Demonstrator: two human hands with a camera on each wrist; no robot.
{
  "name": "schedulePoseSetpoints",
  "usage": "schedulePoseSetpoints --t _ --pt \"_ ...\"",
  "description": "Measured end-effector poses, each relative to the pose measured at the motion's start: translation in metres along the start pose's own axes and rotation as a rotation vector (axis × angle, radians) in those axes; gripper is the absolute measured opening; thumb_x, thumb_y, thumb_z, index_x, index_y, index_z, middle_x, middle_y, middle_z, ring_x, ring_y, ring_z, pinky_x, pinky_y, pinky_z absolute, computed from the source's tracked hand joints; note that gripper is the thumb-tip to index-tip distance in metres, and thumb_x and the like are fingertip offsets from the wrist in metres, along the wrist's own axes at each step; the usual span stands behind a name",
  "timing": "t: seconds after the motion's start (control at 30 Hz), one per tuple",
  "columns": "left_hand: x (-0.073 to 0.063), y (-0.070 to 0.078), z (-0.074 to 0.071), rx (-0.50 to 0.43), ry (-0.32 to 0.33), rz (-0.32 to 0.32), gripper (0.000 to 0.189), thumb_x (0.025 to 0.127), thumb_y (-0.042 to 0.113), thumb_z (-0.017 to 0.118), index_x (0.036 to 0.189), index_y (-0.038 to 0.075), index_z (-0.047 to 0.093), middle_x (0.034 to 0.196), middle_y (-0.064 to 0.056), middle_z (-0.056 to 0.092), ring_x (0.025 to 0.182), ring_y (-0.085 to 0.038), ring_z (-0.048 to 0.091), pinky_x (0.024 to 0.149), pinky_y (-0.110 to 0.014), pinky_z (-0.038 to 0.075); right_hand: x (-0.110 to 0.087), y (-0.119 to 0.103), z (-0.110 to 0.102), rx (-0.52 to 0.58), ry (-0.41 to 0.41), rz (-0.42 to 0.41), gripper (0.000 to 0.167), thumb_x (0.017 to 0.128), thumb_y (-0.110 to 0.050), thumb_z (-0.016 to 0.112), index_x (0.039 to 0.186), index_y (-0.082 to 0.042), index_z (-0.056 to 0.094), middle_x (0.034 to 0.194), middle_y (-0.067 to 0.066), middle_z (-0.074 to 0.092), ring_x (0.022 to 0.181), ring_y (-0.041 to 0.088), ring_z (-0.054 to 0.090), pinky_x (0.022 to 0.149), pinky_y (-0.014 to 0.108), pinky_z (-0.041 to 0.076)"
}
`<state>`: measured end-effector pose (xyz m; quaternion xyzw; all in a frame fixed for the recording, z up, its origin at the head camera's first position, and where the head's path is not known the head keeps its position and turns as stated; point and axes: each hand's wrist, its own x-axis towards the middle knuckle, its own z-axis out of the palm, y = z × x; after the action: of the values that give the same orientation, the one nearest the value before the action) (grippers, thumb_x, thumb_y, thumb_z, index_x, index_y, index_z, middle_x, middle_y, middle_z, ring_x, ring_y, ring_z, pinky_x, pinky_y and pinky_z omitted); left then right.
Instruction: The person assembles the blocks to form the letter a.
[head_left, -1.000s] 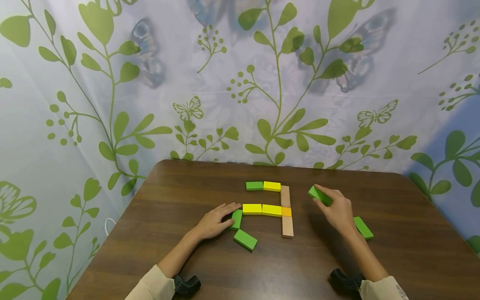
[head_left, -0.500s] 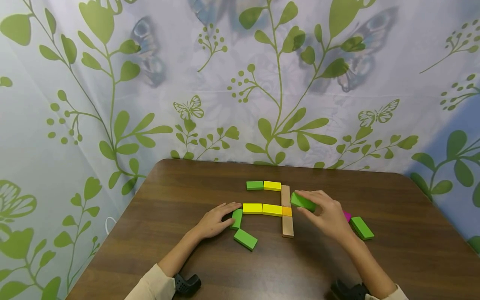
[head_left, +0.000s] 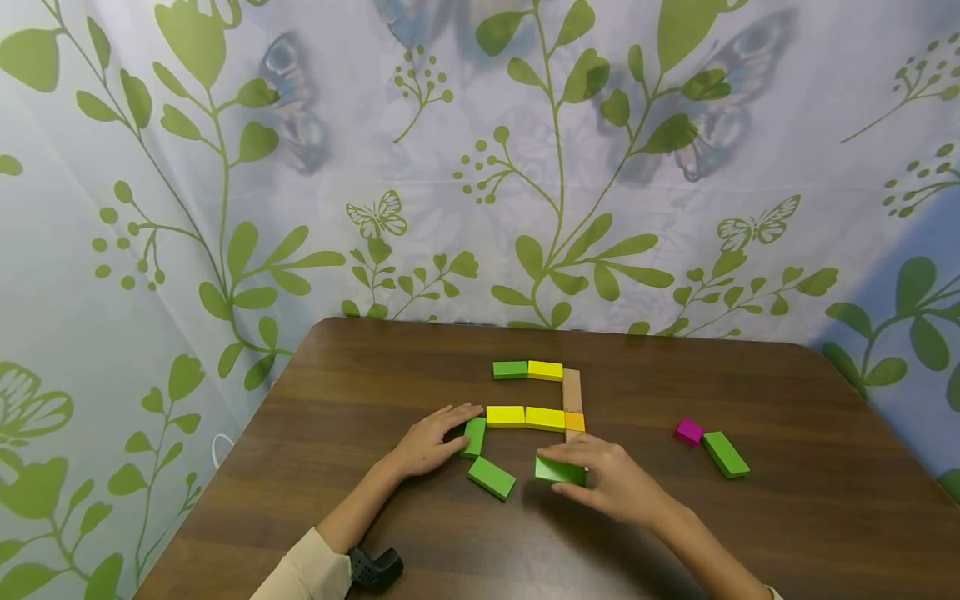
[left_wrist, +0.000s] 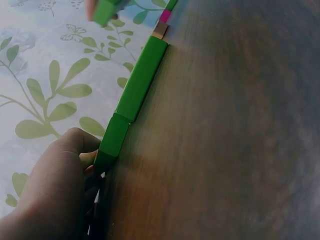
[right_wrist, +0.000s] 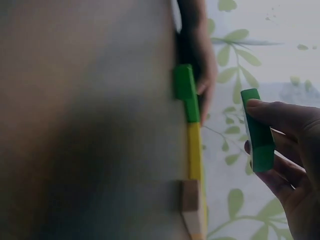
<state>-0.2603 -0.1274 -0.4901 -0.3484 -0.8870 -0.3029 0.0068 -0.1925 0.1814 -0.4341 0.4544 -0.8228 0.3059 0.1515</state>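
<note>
My right-wrist view shows the green block (right_wrist: pixel 258 131) lifted clear of the bench (right_wrist: pixel 85 125), pinched by my right hand (right_wrist: pixel 295 165); head view shows my left hand (head_left: pixel 427 442) resting straight-fingered against the upright green block (head_left: pixel 473 437).

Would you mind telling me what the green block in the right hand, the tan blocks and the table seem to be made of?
Green block, held by the right hand: probably painted wood, given its flat, opaque, matte colour and crisp edges; plastic is possible.
Tan blocks: apparently bare wood, pale with an unpainted look.
Table: dark brown wood-grain surface with a slight sheen, likely laminate or veneer.
</note>
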Motion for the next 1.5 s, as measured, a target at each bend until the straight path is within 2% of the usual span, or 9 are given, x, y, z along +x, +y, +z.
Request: schedulePoseSetpoints --t 0.1,0.3,0.7,0.87,1.0,1.2,1.5 --pt "0.0 -0.001 0.0 0.003 -0.002 -0.003 0.049 0.094 0.025 0.049 0.141 0.014 0.04 0.142 -0.005 0.04 0.132 -0.015 0.032 0.11 -0.035 0.021 -0.004 -0.002 0.009 0.028 -0.042 -0.013 0.041 0.077 -0.015 0.076 0.116 -0.008 0.065 0.107 -0.003 0.066 0.091 0.01 0.058 0.072 0.023 0.051" --pt "0.0 -0.001 0.001 0.008 0.001 -0.013 0.049 0.094 0.024 0.049 0.141 0.014 0.041 0.142 -0.005 0.04 0.132 -0.015 0.032 0.11 -0.036 0.021 -0.011 -0.003 0.023 0.069 -0.093 0.027 0.038 0.079 -0.019 0.074 0.115 -0.01 0.066 0.108 -0.005 0.065 0.093 0.009 0.059 0.074 0.026 0.052" --pt "0.001 -0.001 0.003 0.007 0.005 -0.005 0.048 0.094 0.024 0.049 0.141 0.014 0.041 0.142 -0.006 0.041 0.132 -0.015 0.032 0.11 -0.036 0.02 -0.018 -0.002 0.041 0.028 -0.148 0.084 0.038 0.08 -0.024 0.073 0.116 -0.012 0.066 0.107 -0.008 0.064 0.094 0.006 0.057 0.077 0.028 0.051" --pt "0.0 -0.001 0.003 0.008 0.006 -0.008 0.048 0.094 0.024 0.049 0.141 0.014 0.041 0.142 -0.005 0.041 0.132 -0.016 0.032 0.11 -0.035 0.02 -0.018 -0.002 0.041 0.015 -0.189 0.134 0.045 0.08 -0.032 0.072 0.12 -0.012 0.064 0.11 -0.009 0.063 0.096 0.005 0.055 0.078 0.027 0.05" --pt "0.0 -0.002 0.003 0.007 0.01 -0.011 0.048 0.094 0.025 0.049 0.141 0.014 0.041 0.142 -0.005 0.041 0.132 -0.016 0.032 0.11 -0.036 0.021 -0.016 -0.004 0.037 -0.006 -0.222 0.147 0.052 0.079 -0.033 0.073 0.124 -0.009 0.06 0.114 -0.005 0.062 0.1 0.009 0.055 0.081 0.03 0.05" --pt "0.0 -0.002 0.003 0.01 0.01 -0.007 0.048 0.094 0.024 0.049 0.141 0.014 0.041 0.142 -0.006 0.041 0.132 -0.017 0.032 0.11 -0.035 0.021 -0.014 -0.004 0.036 -0.037 -0.206 0.15 0.044 0.079 -0.022 0.074 0.119 -0.01 0.064 0.11 -0.004 0.063 0.097 0.011 0.056 0.08 0.03 0.05" --pt "0.001 -0.003 0.003 0.009 0.01 -0.003 0.049 0.094 0.024 0.049 0.141 0.014 0.041 0.142 -0.005 0.04 0.132 -0.015 0.032 0.11 -0.035 0.02 -0.016 -0.003 0.042 -0.051 -0.148 0.142 0.04 0.079 -0.024 0.074 0.115 -0.009 0.066 0.109 -0.004 0.062 0.098 0.011 0.057 0.081 0.033 0.051"
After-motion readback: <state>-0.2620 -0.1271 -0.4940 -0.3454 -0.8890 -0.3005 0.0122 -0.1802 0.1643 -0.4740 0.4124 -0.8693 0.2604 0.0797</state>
